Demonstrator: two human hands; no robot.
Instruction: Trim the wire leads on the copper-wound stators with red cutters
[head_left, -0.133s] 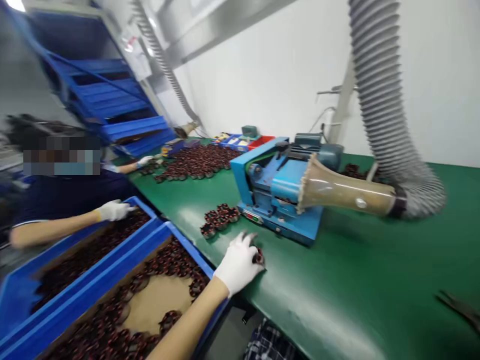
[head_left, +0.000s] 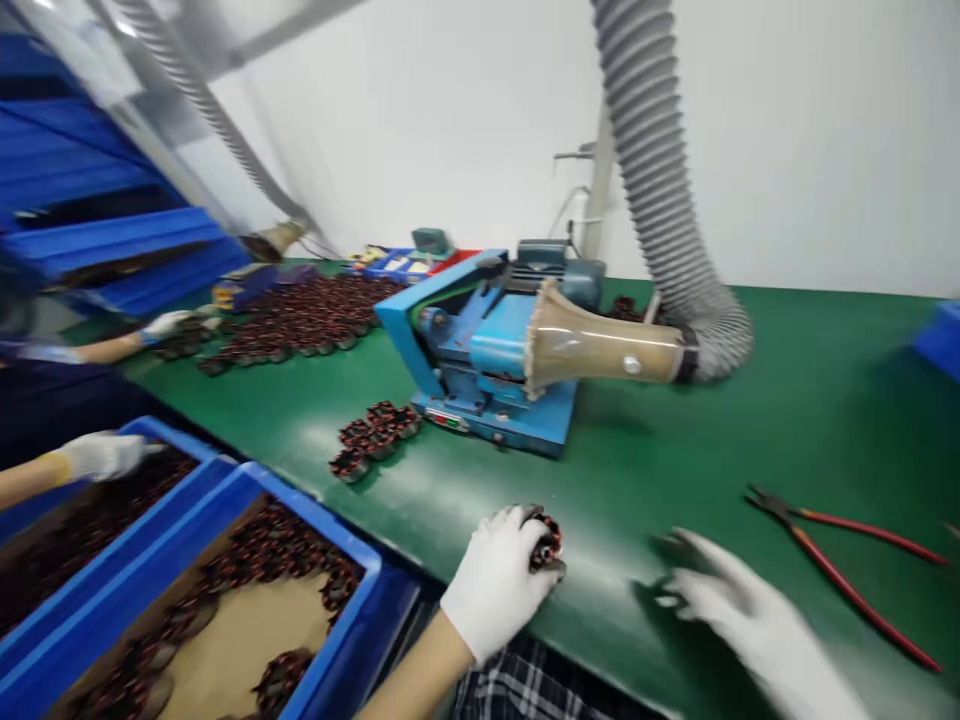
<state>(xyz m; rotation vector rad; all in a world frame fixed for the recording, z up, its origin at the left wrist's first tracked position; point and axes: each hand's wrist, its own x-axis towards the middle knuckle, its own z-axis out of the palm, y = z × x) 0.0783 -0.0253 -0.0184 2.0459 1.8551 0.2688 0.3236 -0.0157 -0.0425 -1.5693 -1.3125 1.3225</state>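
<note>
Green covers the desk [head_left: 750, 400], which now fills more of the view than a moment ago, the camera having swung right so that the wall takes up the top and the blue racks slip off at the left. A grey ribbed hose [head_left: 660, 200] drops from above and ends in a tan funnel [head_left: 592, 345] beside the blue machine [head_left: 480, 350], which sits further left in the picture than before; no writing on it can be read. At the lower left stand two blue bins [head_left: 330, 540] holding dark copper-wound coils, the nearer one showing its bare brown floor. A wide heap of coils [head_left: 300, 315] lies on the desk behind the machine, with a co-worker's gloved hand [head_left: 165, 323] at its edge and another [head_left: 101, 455] over the far bin. A small cluster of coils [head_left: 375, 430] lies in front of the machine. Red-handled pliers [head_left: 840, 560] have come fully into view on the right. The right hand [head_left: 750, 620], gloved in white and unseen earlier, has come in low over the desk, blurred, fingers spread and holding nothing. The left hand [head_left: 499, 585], also gloved, has shifted a little right along the desk's near edge and stays closed around one coil [head_left: 546, 545], which rests at the front of the desk, between the two hands.
</note>
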